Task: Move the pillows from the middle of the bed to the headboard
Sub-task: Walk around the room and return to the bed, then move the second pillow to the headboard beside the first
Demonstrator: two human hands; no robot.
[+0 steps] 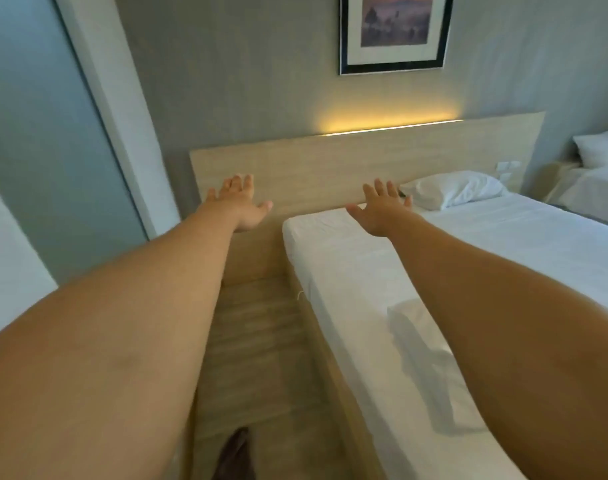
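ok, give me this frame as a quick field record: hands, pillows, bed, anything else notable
left hand: open, fingers spread, empty, raised in front of the headboard
right hand: open, empty, above the mattress corner
pillow: white, on the bed against the headboard, just beyond the right hand, untouched
bed: white sheet, otherwise bare near the head
second bed: far right, with its own white pillow
wall: framed picture, lit strip above the headboard

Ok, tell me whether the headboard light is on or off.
On. The light strip along the top of the headboard glows yellow onto the wall above.
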